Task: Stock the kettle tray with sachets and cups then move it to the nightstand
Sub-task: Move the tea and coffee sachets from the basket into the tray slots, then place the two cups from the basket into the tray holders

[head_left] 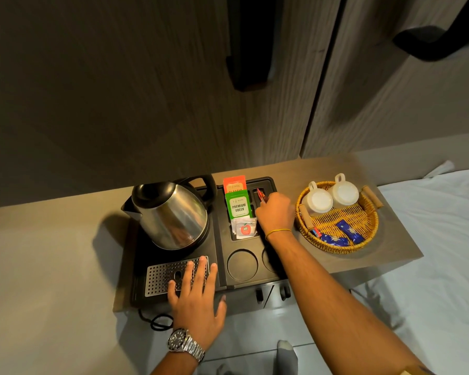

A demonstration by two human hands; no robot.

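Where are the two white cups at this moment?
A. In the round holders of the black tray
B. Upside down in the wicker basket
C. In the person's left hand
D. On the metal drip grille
B: the two white cups sit upside down in the wicker basket, and the round holders of the black tray hold nothing.

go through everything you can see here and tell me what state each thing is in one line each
Kettle: upright on the tray, lid shut.
Tray: on the tabletop, both round cup wells empty.
Green tea sachet: standing in its slot.
Red sachet: being slotted in by the right hand.
Left hand: flat on the drip grille, holding nothing.
Cups: two, upside down in the basket.
Blue sachets: lying in the basket.
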